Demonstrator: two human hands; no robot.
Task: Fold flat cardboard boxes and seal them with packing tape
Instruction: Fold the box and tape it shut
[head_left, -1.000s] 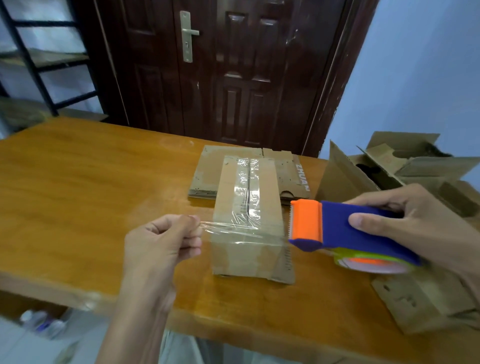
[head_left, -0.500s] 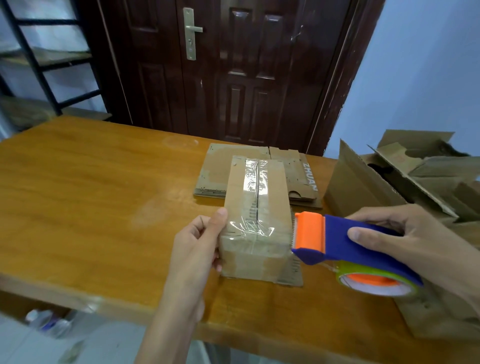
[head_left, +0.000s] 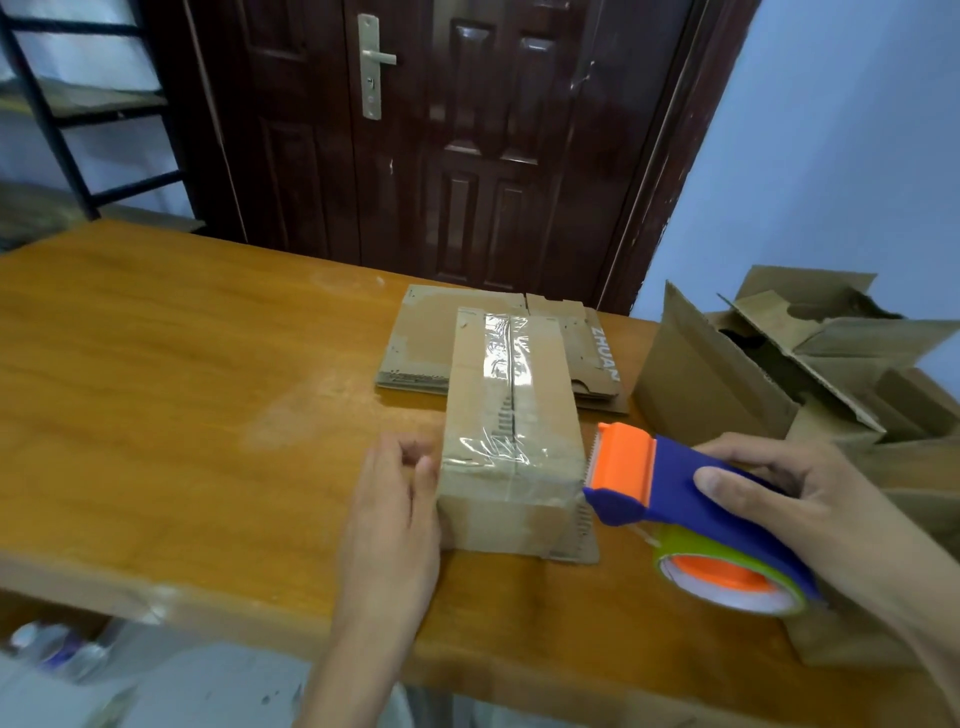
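Left hand against the left side of the taped box, fingers loosely bent, thumb touching the cardboard at the near corner, nothing gripped. Right hand closed around the blue and orange tape dispenser, orange cutter end just beside the right near corner of the box. Box in the middle of the wooden counter, between both hands, clear tape along its top seam. Flat cardboard sheets directly behind it, open boxes at far right.
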